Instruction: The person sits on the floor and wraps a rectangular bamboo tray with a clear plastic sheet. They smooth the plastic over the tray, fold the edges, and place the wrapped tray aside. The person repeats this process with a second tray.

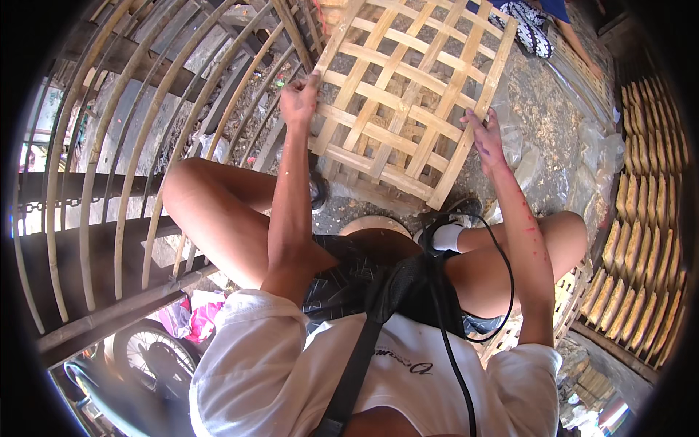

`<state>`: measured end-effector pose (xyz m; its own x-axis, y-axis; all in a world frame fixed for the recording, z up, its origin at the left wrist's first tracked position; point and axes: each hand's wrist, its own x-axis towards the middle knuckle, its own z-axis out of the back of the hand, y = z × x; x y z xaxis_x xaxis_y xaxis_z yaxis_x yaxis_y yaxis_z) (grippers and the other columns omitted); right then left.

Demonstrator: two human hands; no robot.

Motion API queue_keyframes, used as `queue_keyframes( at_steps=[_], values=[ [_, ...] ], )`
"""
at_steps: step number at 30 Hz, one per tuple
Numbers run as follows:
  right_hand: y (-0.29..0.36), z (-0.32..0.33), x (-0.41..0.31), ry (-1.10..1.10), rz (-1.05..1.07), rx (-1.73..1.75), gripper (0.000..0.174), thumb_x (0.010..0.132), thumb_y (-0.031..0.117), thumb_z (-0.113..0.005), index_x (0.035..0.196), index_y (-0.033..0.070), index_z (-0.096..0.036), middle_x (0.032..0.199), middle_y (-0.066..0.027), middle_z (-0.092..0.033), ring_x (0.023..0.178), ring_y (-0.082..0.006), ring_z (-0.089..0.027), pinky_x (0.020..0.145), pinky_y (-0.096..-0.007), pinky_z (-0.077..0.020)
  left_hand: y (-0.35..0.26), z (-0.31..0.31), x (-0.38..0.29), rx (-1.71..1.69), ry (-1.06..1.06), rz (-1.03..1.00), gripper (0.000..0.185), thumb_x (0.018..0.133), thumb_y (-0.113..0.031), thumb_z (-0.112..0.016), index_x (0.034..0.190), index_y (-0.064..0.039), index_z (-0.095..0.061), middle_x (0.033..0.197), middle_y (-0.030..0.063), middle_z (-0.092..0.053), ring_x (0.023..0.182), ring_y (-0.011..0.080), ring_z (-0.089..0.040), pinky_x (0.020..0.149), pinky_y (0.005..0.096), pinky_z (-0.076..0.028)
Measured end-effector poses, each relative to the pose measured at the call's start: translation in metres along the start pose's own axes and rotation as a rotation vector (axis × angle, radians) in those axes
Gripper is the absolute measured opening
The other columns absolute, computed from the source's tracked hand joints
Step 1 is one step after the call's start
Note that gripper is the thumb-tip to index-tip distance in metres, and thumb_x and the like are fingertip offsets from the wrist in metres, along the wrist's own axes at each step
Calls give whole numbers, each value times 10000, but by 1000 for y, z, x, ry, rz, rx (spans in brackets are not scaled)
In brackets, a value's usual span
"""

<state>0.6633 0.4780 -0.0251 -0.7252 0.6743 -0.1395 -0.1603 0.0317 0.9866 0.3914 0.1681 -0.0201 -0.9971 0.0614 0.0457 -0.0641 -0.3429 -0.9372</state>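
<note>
A panel of woven bamboo strips [406,106] in an open lattice stands tilted in front of me, its lower edge above the floor near my feet. My left hand [299,101] pinches its left side rim between thumb and fingers. On the opposite rim, my right hand [485,136] has its fingers at the edge, with the thumb side against the strip. Further slats [349,177] show through and beneath the panel, partly hidden by it. Between my legs lies a round pale wooden piece [377,223], partly covered by my shorts.
Curved bamboo bars [128,131] form a barrier on my left, with a spoked wheel [158,349] beyond it. Rows of tan slabs [628,251] stand in a rack on my right. Clear plastic sheeting [527,161] lies on the floor. Another person's arm [580,49] reaches over a woven panel [600,93].
</note>
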Motion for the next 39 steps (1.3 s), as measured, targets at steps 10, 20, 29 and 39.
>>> queue_keyframes(
  at_steps=[10,20,29,39],
  values=[
    [-102,17,24,-15,-51,-449,758,886,227,-819,1487,45,-395,898,-42,-677,679,-111,-593,632,-303,-500,81,-26,-45,165,-91,251,797,802,-713,-739,722,80,-742,748,209,-737,783,317,-741,851,418,-555],
    [-96,11,-11,258,-427,-368,330,880,226,-810,1152,74,-698,724,33,-598,559,-60,-516,504,-254,-412,115,-21,-91,298,23,527,881,782,-742,-734,1106,77,-759,1096,277,-731,1088,385,-702,1007,434,-503],
    [-43,-1,-8,-103,-291,-14,429,916,415,-784,1099,29,-741,683,18,-633,569,-117,-594,558,-307,-529,119,-58,-63,247,47,293,772,786,-701,-783,1002,40,-788,784,159,-739,775,236,-709,779,396,-552],
    [163,180,-38,-685,262,-536,317,988,332,-739,1091,32,-732,703,-5,-634,516,-103,-554,438,-294,-408,-2,-161,-93,-560,599,-105,416,983,-402,-729,885,1,-712,811,78,-709,682,146,-674,669,277,-510]
  ],
)
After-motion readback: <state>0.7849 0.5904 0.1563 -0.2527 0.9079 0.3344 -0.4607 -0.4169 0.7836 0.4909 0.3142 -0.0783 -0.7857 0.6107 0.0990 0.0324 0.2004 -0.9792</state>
